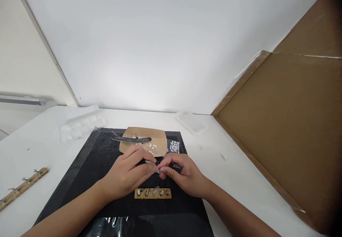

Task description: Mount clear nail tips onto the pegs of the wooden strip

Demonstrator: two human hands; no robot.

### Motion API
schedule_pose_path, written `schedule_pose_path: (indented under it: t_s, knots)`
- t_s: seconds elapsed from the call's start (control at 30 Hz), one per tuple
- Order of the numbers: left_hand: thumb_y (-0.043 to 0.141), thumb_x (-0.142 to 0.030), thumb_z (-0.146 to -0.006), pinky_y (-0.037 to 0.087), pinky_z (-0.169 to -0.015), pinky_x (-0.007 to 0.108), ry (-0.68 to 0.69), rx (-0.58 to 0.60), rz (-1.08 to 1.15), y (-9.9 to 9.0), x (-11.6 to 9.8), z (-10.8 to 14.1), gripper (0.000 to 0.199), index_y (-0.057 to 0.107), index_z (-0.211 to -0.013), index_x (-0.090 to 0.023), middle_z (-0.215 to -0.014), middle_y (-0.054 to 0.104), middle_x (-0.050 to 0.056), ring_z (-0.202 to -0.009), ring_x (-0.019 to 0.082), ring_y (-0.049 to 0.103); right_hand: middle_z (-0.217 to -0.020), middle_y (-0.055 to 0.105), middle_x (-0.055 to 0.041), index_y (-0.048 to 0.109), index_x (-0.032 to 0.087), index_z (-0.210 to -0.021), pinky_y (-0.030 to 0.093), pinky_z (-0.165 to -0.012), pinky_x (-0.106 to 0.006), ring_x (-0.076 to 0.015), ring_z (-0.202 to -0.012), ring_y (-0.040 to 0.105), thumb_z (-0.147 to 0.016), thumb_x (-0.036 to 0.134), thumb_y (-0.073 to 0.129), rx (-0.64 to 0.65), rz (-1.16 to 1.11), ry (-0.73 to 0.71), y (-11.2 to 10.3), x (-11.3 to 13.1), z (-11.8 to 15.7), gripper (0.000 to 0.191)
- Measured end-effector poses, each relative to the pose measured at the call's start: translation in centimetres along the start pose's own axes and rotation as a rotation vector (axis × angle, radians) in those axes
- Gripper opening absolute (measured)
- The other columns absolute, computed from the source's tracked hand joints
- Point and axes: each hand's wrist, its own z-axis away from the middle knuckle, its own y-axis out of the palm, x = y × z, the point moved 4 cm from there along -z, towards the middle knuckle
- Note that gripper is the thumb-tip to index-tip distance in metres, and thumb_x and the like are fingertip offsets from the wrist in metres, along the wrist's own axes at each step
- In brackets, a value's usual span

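Observation:
My left hand (pixel 130 169) is closed, its thumb and fingers pinched together above the black mat (pixel 88 180). Meeting it fingertip to fingertip, my right hand (pixel 184 173) is pinched as well. Something small and whitish shows between the fingertips, too hidden to name. Just below the hands lies a yellowish strip (pixel 149 195) with a row of small metal clips and a clear piece on it. Behind them, a curved black nail file (pixel 132 139) rests across a brown paper tray (pixel 160 139) holding several small white pieces (pixel 153 146).
A sheet of small white tabs (pixel 175 146) lies right of the paper tray. A clear compartment box (pixel 80 126) stands at the back left, a clear lid (pixel 191 122) at the back right. Another clip strip (pixel 24 187) lies far left. Cardboard (pixel 280 123) walls the right side.

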Motion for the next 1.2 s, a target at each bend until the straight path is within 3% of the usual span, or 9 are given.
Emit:
schedule_pose_path:
  t_s: [0.2,0.4,0.5,0.57,0.77,0.87,0.93,1.03,1.2]
  knots:
    - [0.078,-0.007,-0.092,0.051,-0.090,0.036,-0.056,-0.064,0.043,-0.2,0.4,0.2,0.022,0.074,-0.111,-0.019,-0.109,0.072,0.008,-0.100,0.020,0.064,-0.082,0.076,-0.0026,0.072,0.020,-0.097,0.058,-0.075,-0.029,-0.0162,-0.076,0.072,-0.105,0.040,0.064,-0.009,-0.014,0.033,-0.8,-0.2,-0.2,0.022]
    - [0.073,-0.004,-0.094,0.054,-0.086,0.034,-0.146,-0.099,0.180,-0.4,0.8,-0.6,0.019,0.074,-0.106,-0.019,-0.103,0.074,0.006,-0.096,0.017,0.069,-0.078,0.073,-0.0025,0.070,0.020,-0.096,0.055,-0.070,-0.030,-0.0166,-0.072,0.067,-0.105,0.044,0.064,0.018,0.146,0.040,-6.9,-0.9,0.0,0.027]
    - [0.074,-0.008,-0.094,0.054,-0.064,0.023,-0.272,-0.108,0.302,-0.1,1.0,-0.3,0.016,0.076,-0.104,-0.020,-0.102,0.074,0.006,-0.087,0.013,0.069,-0.080,0.073,-0.0036,0.070,0.020,-0.094,0.054,-0.068,-0.030,-0.0174,-0.073,0.067,-0.104,0.045,0.062,0.077,0.300,0.144,-10.0,-2.5,0.6,0.029]
    - [0.074,-0.012,-0.094,0.049,-0.052,0.017,-0.398,-0.145,0.360,0.3,1.1,0.3,0.014,0.078,-0.103,-0.022,-0.101,0.075,0.004,-0.079,0.011,0.068,-0.083,0.075,-0.0050,0.072,0.020,-0.091,0.052,-0.065,-0.029,-0.0173,-0.071,0.066,-0.101,0.045,0.065,0.025,0.488,0.177,-11.7,-3.7,1.0,0.028]
    - [0.081,-0.026,-0.091,0.048,-0.043,0.015,-0.785,-0.322,0.428,0.7,2.1,1.3,0.006,0.085,-0.095,-0.025,-0.094,0.081,0.004,-0.072,0.013,0.072,-0.084,0.075,-0.0063,0.077,0.021,-0.095,0.049,-0.063,-0.030,-0.0187,-0.072,0.066,-0.091,0.033,0.071,-0.095,0.707,0.224,-13.3,-6.3,1.4,0.015]
    - [0.084,-0.029,-0.087,0.046,-0.039,0.015,-0.866,-0.328,0.493,0.7,2.3,1.1,0.008,0.086,-0.093,-0.024,-0.090,0.083,0.004,-0.063,0.012,0.070,-0.098,0.075,-0.0081,0.076,0.022,-0.104,0.051,-0.070,-0.033,-0.0212,-0.083,0.067,-0.093,0.033,0.070,-0.181,0.755,0.164,-12.6,-5.5,1.0,0.017]
    - [0.085,-0.030,-0.085,0.046,-0.039,0.016,-0.883,-0.317,0.525,0.8,2.1,1.0,0.009,0.087,-0.090,-0.023,-0.087,0.083,0.004,-0.060,0.012,0.069,-0.100,0.074,-0.0074,0.075,0.023,-0.106,0.053,-0.074,-0.035,-0.0208,-0.085,0.067,-0.099,0.038,0.066,-0.210,0.719,0.087,-10.9,-4.1,0.5,0.019]
    - [0.085,-0.030,-0.085,0.048,-0.041,0.016,-0.872,-0.298,0.560,1.1,1.6,0.9,0.009,0.086,-0.089,-0.022,-0.086,0.083,0.005,-0.062,0.013,0.071,-0.096,0.074,-0.0074,0.074,0.023,-0.104,0.056,-0.067,-0.033,-0.0198,-0.080,0.068,-0.101,0.040,0.067,-0.277,0.394,-0.089,-6.6,-1.5,0.0,0.018]
    - [0.085,-0.030,-0.085,0.053,-0.046,0.018,-0.852,-0.282,0.589,1.5,1.1,0.9,0.010,0.086,-0.089,-0.020,-0.086,0.082,0.006,-0.069,0.016,0.074,-0.096,0.073,-0.0061,0.072,0.024,-0.107,0.060,-0.066,-0.032,-0.0179,-0.078,0.071,-0.101,0.039,0.070,-0.304,-0.070,-0.071,1.0,0.1,0.5,0.017]
